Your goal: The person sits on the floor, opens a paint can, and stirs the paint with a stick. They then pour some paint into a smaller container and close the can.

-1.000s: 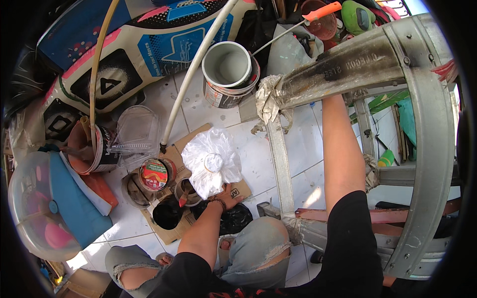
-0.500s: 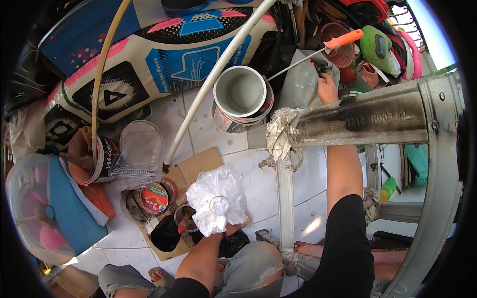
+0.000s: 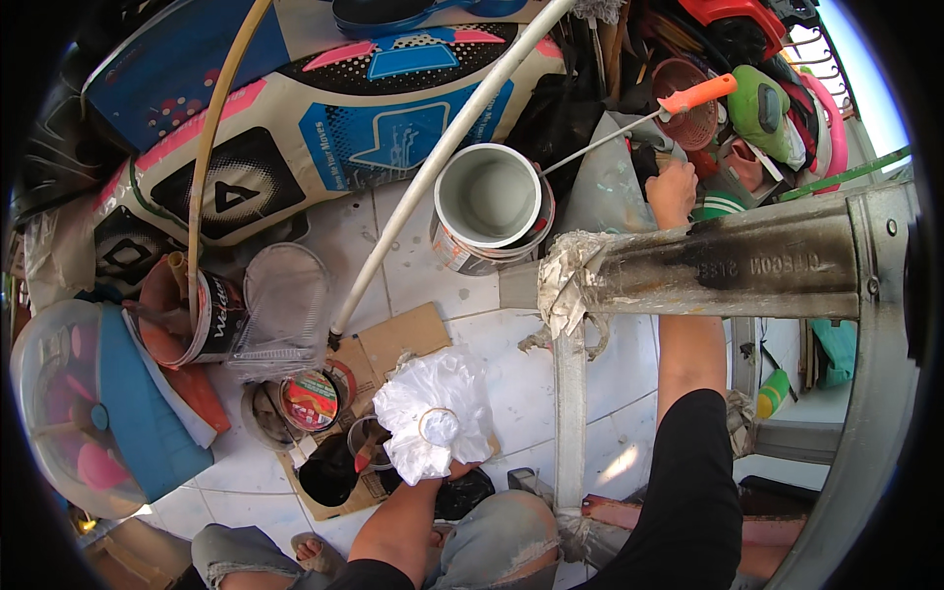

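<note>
Below the right hand [image 3: 673, 193], a riveted, dark-stained silver metal frame [image 3: 728, 270]; left of the curled right fingers, a limp grey plastic sack [image 3: 602, 187]; over the left hand [image 3: 460, 470], a crumpled white plastic bundle [image 3: 433, 393]. Right hold unclear; left fingers mostly hidden, spread impossible to tell.

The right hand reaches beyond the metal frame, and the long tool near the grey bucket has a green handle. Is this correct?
Not quite: in the head view, the long tool near the grey bucket has an orange, not green, handle. The right hand does reach beyond the metal frame.
</note>
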Motion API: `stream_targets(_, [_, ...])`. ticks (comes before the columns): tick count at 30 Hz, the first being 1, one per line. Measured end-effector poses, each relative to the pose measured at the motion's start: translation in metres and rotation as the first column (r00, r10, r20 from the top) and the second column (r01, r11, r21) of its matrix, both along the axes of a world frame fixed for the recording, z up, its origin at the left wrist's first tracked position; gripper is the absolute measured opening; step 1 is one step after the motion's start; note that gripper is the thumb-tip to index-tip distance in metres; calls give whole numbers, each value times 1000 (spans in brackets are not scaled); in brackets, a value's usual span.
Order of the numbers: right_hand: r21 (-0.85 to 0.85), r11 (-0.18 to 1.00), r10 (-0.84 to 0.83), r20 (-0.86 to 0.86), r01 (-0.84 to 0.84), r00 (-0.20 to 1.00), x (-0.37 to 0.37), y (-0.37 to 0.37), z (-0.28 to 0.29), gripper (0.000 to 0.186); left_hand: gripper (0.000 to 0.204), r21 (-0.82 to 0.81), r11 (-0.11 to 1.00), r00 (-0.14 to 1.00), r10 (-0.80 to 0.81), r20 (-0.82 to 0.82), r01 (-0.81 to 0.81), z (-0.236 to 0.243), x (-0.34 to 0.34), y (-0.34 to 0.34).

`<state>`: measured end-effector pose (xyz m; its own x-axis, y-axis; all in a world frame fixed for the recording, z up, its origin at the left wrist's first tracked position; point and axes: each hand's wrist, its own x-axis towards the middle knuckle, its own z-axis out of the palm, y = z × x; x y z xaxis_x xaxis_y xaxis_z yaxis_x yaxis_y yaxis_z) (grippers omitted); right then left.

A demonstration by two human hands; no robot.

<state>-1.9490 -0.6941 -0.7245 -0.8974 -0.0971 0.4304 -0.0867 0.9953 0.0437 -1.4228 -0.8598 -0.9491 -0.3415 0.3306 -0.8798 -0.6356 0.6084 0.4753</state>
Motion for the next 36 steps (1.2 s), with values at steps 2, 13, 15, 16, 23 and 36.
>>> stream_targets(2, [-149, 988, 77, 199, -48, 977, -15, 21, -12, 45, 108, 5, 1000, 1000, -12, -3, 12, 1, -2, -1])
stream_targets(13, [-319, 776, -167, 728, 544, 665, -71, 73, -58, 40, 107, 1, 999, 999, -38, -20, 38, 5, -14, 0])
stream_targets(15, [-237, 868, -109, 767, 437, 633, -89, 110, -65, 49, 107, 19, 998, 998, -58, -39, 59, 7, -22, 5])
stream_targets(16, [-419, 782, 110, 821, 462, 560, -64, 43, -80, 51, 107, -25, 1000, 1000, -3, 6, 4, 8, -10, -6])
stream_targets(23, [-53, 956, -86, 891, 290, 446, -47, 15, -72, 39, 107, -25, 1000, 1000, -4, 15, 5, 8, -12, -5])
stream_targets(36, [308, 941, -306, 599, 140, 740, -79, 40, -75, 34, 106, -22, 1000, 1000, -5, 3, 5, 11, -14, -6])
